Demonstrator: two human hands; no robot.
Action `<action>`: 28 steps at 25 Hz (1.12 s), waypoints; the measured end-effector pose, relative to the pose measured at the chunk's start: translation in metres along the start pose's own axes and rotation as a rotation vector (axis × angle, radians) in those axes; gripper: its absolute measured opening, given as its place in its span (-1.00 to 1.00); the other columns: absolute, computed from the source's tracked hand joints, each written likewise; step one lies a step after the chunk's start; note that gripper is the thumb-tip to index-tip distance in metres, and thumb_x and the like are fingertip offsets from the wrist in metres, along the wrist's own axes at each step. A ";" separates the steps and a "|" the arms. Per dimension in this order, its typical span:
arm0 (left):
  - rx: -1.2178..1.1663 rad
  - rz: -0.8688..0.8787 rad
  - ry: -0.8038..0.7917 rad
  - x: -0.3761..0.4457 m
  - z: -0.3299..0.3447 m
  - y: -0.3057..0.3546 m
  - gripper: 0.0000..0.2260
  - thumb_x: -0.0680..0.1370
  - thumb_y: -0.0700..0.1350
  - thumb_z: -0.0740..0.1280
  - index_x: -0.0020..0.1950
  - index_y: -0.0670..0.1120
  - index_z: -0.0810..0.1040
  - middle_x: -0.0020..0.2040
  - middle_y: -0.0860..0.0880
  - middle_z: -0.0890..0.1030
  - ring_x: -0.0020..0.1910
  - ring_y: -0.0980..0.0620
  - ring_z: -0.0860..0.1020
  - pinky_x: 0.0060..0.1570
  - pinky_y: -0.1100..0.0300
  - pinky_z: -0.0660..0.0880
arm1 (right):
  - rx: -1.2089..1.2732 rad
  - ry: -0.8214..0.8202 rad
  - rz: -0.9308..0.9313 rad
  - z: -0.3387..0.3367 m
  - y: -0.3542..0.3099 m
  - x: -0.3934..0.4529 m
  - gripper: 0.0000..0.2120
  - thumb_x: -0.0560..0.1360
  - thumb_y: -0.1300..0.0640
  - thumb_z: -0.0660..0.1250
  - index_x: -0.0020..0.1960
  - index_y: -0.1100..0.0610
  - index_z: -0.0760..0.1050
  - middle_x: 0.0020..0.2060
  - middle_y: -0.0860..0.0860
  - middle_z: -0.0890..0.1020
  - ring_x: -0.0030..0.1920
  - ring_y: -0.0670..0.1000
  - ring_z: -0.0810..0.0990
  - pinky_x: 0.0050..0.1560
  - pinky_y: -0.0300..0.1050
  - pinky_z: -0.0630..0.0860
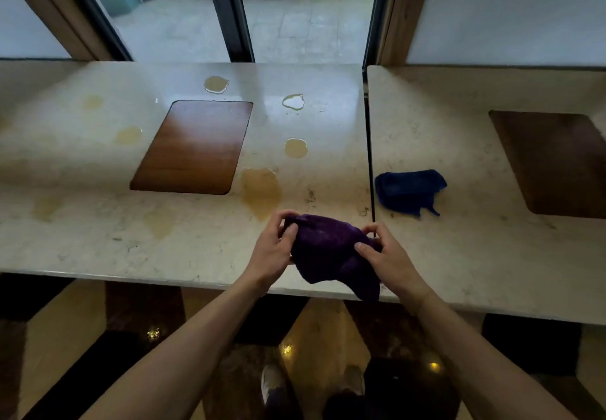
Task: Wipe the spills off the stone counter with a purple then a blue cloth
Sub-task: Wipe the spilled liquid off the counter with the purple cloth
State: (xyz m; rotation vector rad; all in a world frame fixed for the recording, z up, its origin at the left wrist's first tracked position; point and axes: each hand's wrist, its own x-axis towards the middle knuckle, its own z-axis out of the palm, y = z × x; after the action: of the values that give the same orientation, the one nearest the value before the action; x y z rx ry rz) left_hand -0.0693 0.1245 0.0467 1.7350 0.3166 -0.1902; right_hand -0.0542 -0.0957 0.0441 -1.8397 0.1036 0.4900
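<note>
Two bare hands hold a crumpled dark purple cloth above the near edge of the pale, veined stone counter, at about 6 o'clock of the counter's middle. The left hand grips the cloth's left end, fingers curled over the top and thumb pressed on its front; the right hand pinches the right end, thumb on top and fingers wrapped behind. One corner of the cloth hangs down past the counter's edge. Several yellowish spills lie on the stone: the largest puddle sits just beyond the cloth at 12 o'clock, a smaller round one farther back, and two more near the window. Fainter stains show out at 10 o'clock. A rounded rectangular brown wooden inset panel lies flush in the counter at 11 o'clock of the hands. A rumpled dark blue cloth rests on the neighbouring slab at 2 o'clock, across a narrow dark seam, well apart from both hands.
</note>
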 end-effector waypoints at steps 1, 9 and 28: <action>0.018 -0.008 -0.008 0.003 -0.001 -0.009 -0.79 0.72 -0.10 0.13 0.31 0.07 0.45 0.20 0.01 0.57 0.15 0.02 0.57 -0.08 0.02 0.68 | -0.013 0.013 0.022 0.006 0.005 -0.001 -0.85 0.64 0.11 0.25 0.20 -0.04 0.41 0.05 0.04 0.61 0.01 0.01 0.64 -0.09 -0.09 0.66; 0.226 0.029 -0.078 0.040 0.019 -0.044 -0.67 0.72 -0.08 0.13 0.50 0.02 0.36 0.31 0.02 0.51 0.33 0.00 0.49 0.31 0.03 0.51 | -0.140 0.249 0.069 0.018 0.037 0.007 -0.78 0.61 0.09 0.29 0.24 -0.04 0.39 0.07 -0.10 0.54 0.03 -0.10 0.53 -0.12 -0.28 0.47; 1.033 0.175 0.331 0.143 -0.147 -0.097 -0.61 0.62 0.00 0.24 0.44 -0.02 0.44 0.42 -0.13 0.42 0.41 -0.17 0.34 0.30 -0.16 0.33 | -1.194 0.265 -0.147 0.095 0.093 0.066 -0.41 0.59 -0.32 -0.11 0.60 -0.23 0.03 0.62 -0.03 0.03 0.61 0.15 -0.06 0.48 0.46 -0.14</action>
State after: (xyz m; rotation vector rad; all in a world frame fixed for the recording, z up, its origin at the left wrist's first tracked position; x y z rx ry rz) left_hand 0.0280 0.3000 -0.0596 2.8167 0.3260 0.0946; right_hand -0.0501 -0.0267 -0.0870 -3.0484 -0.1946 0.1773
